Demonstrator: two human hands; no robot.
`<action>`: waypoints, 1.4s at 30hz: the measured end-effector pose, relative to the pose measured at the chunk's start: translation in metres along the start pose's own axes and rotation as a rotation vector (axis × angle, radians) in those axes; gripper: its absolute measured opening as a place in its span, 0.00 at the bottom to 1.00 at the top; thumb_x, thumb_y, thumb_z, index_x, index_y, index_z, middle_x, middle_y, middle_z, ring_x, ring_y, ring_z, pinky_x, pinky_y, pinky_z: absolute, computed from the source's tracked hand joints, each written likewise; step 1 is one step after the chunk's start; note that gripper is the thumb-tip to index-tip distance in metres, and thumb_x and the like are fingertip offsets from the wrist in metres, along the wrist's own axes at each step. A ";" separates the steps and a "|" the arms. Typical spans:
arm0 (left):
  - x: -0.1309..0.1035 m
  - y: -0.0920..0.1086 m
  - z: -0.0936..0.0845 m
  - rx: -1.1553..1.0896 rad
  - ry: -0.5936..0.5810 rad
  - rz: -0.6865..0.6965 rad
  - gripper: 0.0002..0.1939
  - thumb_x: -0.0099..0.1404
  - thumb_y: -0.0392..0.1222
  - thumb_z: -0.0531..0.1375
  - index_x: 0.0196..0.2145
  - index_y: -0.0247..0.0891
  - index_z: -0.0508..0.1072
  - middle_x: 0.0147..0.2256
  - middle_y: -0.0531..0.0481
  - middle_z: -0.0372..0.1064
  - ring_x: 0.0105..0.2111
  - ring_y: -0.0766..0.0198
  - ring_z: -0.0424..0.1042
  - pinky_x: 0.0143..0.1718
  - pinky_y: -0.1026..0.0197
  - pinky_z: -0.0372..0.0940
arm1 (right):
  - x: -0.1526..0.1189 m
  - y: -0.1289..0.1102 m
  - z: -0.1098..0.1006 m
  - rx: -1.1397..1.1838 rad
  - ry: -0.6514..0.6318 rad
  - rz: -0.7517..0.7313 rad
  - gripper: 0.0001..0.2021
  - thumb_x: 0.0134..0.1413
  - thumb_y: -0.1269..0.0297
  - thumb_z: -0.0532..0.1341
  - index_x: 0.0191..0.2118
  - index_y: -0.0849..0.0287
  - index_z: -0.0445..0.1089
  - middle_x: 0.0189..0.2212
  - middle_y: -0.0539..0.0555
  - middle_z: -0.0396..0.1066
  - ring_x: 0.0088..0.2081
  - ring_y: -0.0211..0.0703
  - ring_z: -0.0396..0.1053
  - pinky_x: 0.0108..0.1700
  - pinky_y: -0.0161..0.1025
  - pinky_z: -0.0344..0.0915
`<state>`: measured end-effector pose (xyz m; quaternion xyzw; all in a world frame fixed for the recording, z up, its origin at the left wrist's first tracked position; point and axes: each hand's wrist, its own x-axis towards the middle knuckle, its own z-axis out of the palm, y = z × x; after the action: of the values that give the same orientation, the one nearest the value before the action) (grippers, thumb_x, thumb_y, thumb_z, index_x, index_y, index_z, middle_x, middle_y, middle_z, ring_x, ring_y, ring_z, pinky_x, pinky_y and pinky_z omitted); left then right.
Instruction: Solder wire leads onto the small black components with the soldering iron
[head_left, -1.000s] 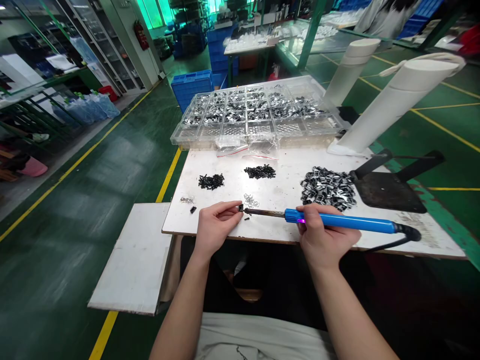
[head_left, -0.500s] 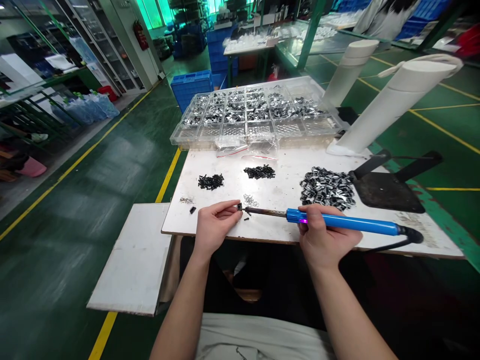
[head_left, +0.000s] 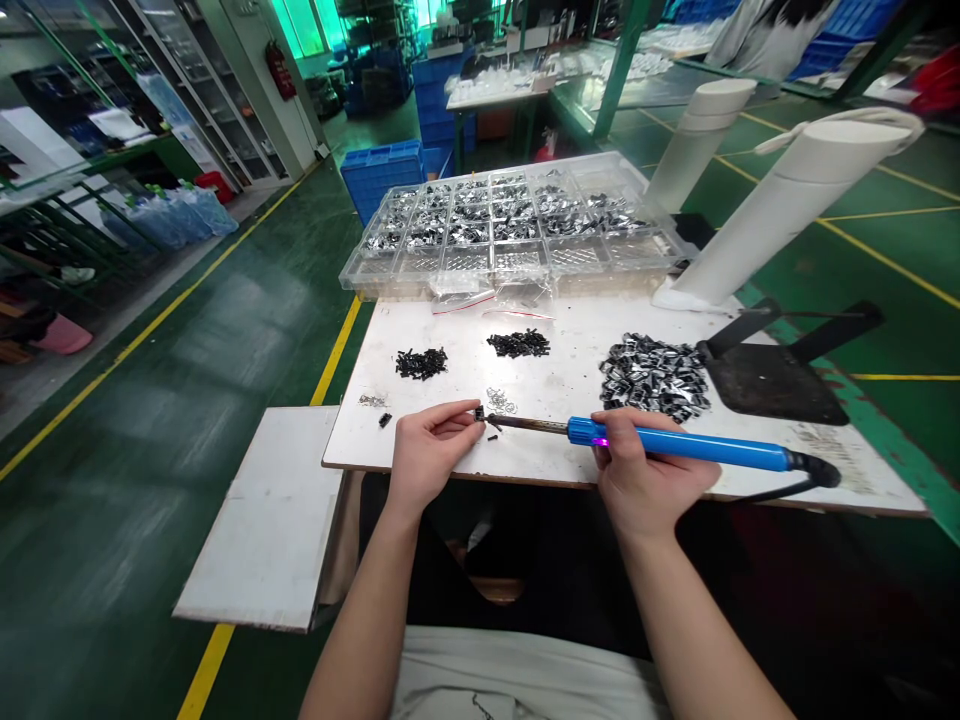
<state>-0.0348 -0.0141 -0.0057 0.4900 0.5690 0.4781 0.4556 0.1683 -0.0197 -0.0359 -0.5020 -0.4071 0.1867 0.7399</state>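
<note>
Small black part [head_left: 479,412], pinched between thumb and fingertips of the left hand [head_left: 431,450], above the near edge of the white tabletop [head_left: 577,350]. Blue-handled soldering iron [head_left: 697,447], gripped by the right hand [head_left: 652,475]; tip beside the part, contact too small to tell. Just beyond: fine metal pieces [head_left: 500,401], then two black piles [head_left: 421,363] [head_left: 518,344]. Right hand overlaps the near edge of a shiny heap [head_left: 652,370]; black stand [head_left: 780,385] adjoins it. Compartmented tray [head_left: 472,258] spans the far edge, white tubes [head_left: 795,215] at right.
</note>
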 end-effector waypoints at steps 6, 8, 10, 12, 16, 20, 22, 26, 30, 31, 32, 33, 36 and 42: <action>0.000 0.000 0.000 -0.001 0.002 -0.002 0.17 0.53 0.40 0.73 0.42 0.37 0.85 0.33 0.47 0.82 0.35 0.59 0.81 0.43 0.60 0.77 | 0.000 0.000 0.000 -0.002 -0.011 -0.007 0.08 0.49 0.59 0.73 0.28 0.56 0.78 0.24 0.50 0.75 0.26 0.43 0.74 0.22 0.37 0.69; 0.000 0.000 0.001 -0.002 0.003 -0.003 0.17 0.52 0.41 0.73 0.42 0.37 0.85 0.33 0.47 0.81 0.35 0.59 0.81 0.43 0.60 0.77 | -0.001 0.000 -0.001 -0.006 -0.010 -0.005 0.07 0.49 0.59 0.73 0.28 0.56 0.79 0.24 0.50 0.75 0.26 0.44 0.74 0.21 0.37 0.68; 0.000 0.000 0.001 -0.004 0.001 -0.005 0.18 0.53 0.41 0.73 0.42 0.37 0.85 0.33 0.47 0.81 0.35 0.59 0.81 0.43 0.60 0.77 | -0.001 0.000 -0.001 0.000 -0.011 -0.001 0.07 0.49 0.60 0.73 0.28 0.56 0.79 0.24 0.50 0.75 0.26 0.43 0.74 0.21 0.37 0.67; 0.000 0.000 0.001 -0.005 0.001 -0.005 0.18 0.53 0.40 0.73 0.42 0.37 0.85 0.33 0.47 0.81 0.35 0.59 0.81 0.43 0.60 0.77 | -0.001 0.000 -0.001 0.005 -0.013 -0.001 0.07 0.49 0.60 0.73 0.28 0.56 0.79 0.24 0.50 0.75 0.25 0.43 0.73 0.22 0.37 0.67; 0.000 -0.001 0.000 -0.004 -0.001 -0.001 0.18 0.53 0.40 0.73 0.43 0.37 0.85 0.33 0.47 0.81 0.34 0.60 0.81 0.42 0.61 0.76 | 0.000 0.000 0.000 -0.002 -0.012 0.003 0.07 0.49 0.60 0.73 0.28 0.56 0.79 0.24 0.51 0.75 0.26 0.43 0.74 0.22 0.38 0.68; 0.000 -0.003 0.000 0.007 -0.007 0.007 0.18 0.54 0.41 0.73 0.43 0.37 0.85 0.33 0.47 0.81 0.34 0.60 0.81 0.42 0.61 0.76 | 0.001 0.000 0.000 0.017 -0.009 -0.005 0.08 0.48 0.60 0.74 0.27 0.57 0.78 0.23 0.50 0.75 0.25 0.43 0.73 0.23 0.39 0.69; 0.000 -0.004 0.000 0.011 -0.013 0.012 0.18 0.54 0.41 0.73 0.43 0.37 0.85 0.34 0.47 0.82 0.35 0.60 0.81 0.43 0.61 0.76 | 0.001 0.000 0.000 0.018 -0.013 -0.007 0.08 0.48 0.59 0.73 0.27 0.57 0.79 0.23 0.50 0.74 0.25 0.43 0.73 0.23 0.38 0.68; 0.001 -0.004 0.000 0.012 -0.007 0.011 0.17 0.54 0.41 0.73 0.43 0.38 0.85 0.34 0.47 0.82 0.35 0.60 0.81 0.43 0.61 0.77 | 0.001 -0.001 0.001 0.007 -0.013 0.000 0.09 0.48 0.59 0.73 0.27 0.57 0.78 0.23 0.51 0.75 0.23 0.42 0.72 0.20 0.37 0.66; 0.000 -0.004 -0.001 0.031 -0.006 0.028 0.17 0.55 0.41 0.72 0.44 0.39 0.84 0.35 0.48 0.82 0.36 0.60 0.81 0.44 0.60 0.77 | 0.002 -0.005 0.003 0.066 0.053 -0.022 0.09 0.49 0.59 0.73 0.27 0.58 0.79 0.20 0.48 0.72 0.17 0.35 0.64 0.17 0.35 0.60; 0.000 -0.005 -0.001 0.037 -0.004 0.036 0.17 0.55 0.41 0.72 0.44 0.39 0.84 0.35 0.48 0.82 0.36 0.60 0.81 0.44 0.60 0.77 | 0.002 -0.005 0.004 0.078 0.072 -0.030 0.09 0.50 0.58 0.72 0.27 0.58 0.78 0.18 0.47 0.71 0.15 0.34 0.62 0.16 0.35 0.59; 0.000 -0.005 -0.001 0.041 -0.001 0.045 0.17 0.56 0.41 0.72 0.44 0.39 0.84 0.35 0.48 0.82 0.36 0.60 0.81 0.44 0.60 0.77 | 0.002 -0.005 0.004 0.079 0.091 -0.037 0.10 0.50 0.58 0.72 0.27 0.58 0.78 0.18 0.47 0.71 0.15 0.34 0.62 0.16 0.35 0.58; 0.000 -0.005 -0.001 0.044 0.001 0.054 0.17 0.56 0.41 0.72 0.44 0.39 0.84 0.35 0.48 0.82 0.36 0.60 0.81 0.44 0.60 0.77 | 0.002 -0.005 0.005 0.069 0.106 -0.043 0.11 0.50 0.57 0.72 0.27 0.58 0.78 0.18 0.47 0.71 0.15 0.34 0.62 0.16 0.35 0.59; 0.000 -0.006 0.000 0.051 0.006 0.078 0.16 0.57 0.41 0.71 0.44 0.40 0.84 0.35 0.48 0.82 0.36 0.60 0.81 0.45 0.60 0.77 | 0.002 -0.002 0.006 0.006 0.126 -0.055 0.13 0.48 0.54 0.72 0.25 0.58 0.77 0.21 0.49 0.74 0.20 0.40 0.69 0.19 0.38 0.64; 0.000 -0.005 0.000 0.065 0.004 0.109 0.15 0.57 0.41 0.71 0.44 0.39 0.84 0.36 0.47 0.81 0.36 0.59 0.81 0.44 0.59 0.78 | 0.001 0.001 0.004 -0.003 0.094 -0.072 0.11 0.48 0.55 0.73 0.26 0.57 0.77 0.22 0.50 0.75 0.23 0.43 0.72 0.21 0.40 0.67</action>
<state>-0.0351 -0.0146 -0.0110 0.5337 0.5576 0.4846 0.4116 0.1655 -0.0163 -0.0363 -0.4962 -0.3899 0.1356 0.7638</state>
